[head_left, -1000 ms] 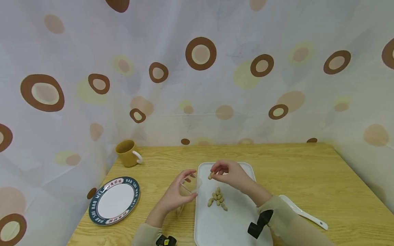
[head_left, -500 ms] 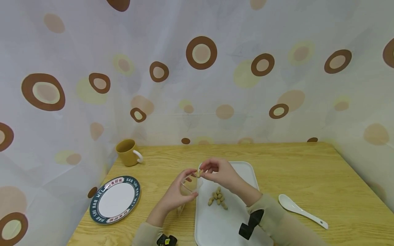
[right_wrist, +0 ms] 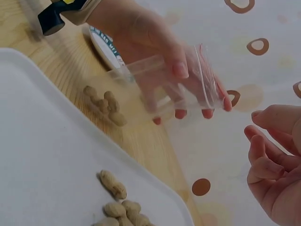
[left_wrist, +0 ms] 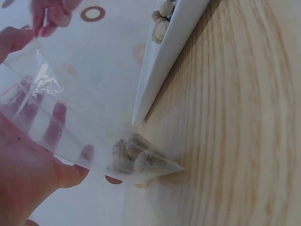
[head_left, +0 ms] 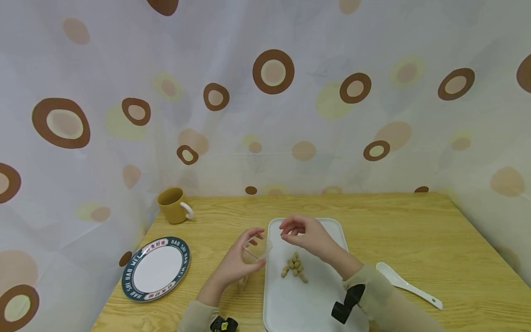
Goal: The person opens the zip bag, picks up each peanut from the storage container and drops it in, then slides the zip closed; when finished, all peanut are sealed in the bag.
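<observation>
Head view: see R hand (head_left: 309,236) empty, fingers loosely bent, over far end of tray (head_left: 290,304); peanut pile (head_left: 295,265) bodyward of it, on tray. L wrist view: L hand (left_wrist: 33,174) gripping bag (left_wrist: 91,127), bagged peanuts (left_wrist: 136,157) in bottom corner. R wrist view: bag mouth toward R hand, apart; outlying peanut (right_wrist: 113,184) w/ long axis approx. parallel to nearest tray edge.

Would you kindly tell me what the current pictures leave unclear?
Exact number of peanuts in the bag: left wrist view, overlapping and blurred.
Peanut pile: right wrist view, cut by the bottom edge.
Plate: right wrist view, partly behind the left hand.
Right hand: left wrist view, cut by the top edge.
</observation>
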Demonstrator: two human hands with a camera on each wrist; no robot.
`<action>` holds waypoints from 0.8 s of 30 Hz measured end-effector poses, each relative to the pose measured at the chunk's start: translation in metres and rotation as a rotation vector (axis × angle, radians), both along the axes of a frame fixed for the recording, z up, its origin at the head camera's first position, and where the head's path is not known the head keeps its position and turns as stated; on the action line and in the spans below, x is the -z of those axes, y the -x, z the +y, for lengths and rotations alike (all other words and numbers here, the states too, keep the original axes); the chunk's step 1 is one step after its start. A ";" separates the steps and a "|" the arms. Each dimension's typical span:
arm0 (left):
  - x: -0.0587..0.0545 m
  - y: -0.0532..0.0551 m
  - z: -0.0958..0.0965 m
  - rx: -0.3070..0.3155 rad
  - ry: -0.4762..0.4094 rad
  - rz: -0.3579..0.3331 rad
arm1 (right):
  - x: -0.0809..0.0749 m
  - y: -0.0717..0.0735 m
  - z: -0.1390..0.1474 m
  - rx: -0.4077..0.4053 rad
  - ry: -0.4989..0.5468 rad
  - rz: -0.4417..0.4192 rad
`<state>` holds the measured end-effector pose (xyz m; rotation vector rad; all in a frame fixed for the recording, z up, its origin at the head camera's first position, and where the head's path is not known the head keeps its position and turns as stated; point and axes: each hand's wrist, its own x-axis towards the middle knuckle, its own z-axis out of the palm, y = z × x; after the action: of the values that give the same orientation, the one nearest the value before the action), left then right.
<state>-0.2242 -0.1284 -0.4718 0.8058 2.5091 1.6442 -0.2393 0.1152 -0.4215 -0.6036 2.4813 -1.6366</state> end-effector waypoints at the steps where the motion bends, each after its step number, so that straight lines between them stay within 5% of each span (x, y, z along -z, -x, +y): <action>1: 0.000 0.000 0.000 -0.005 0.003 0.003 | 0.002 0.001 0.003 0.003 -0.012 0.008; 24: 0.002 0.001 -0.001 0.015 -0.011 -0.003 | 0.059 0.013 0.034 -0.004 -0.295 0.010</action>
<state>-0.2253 -0.1293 -0.4739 0.8211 2.4878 1.6555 -0.2526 0.1494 -0.4807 -0.5769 2.6534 -1.2322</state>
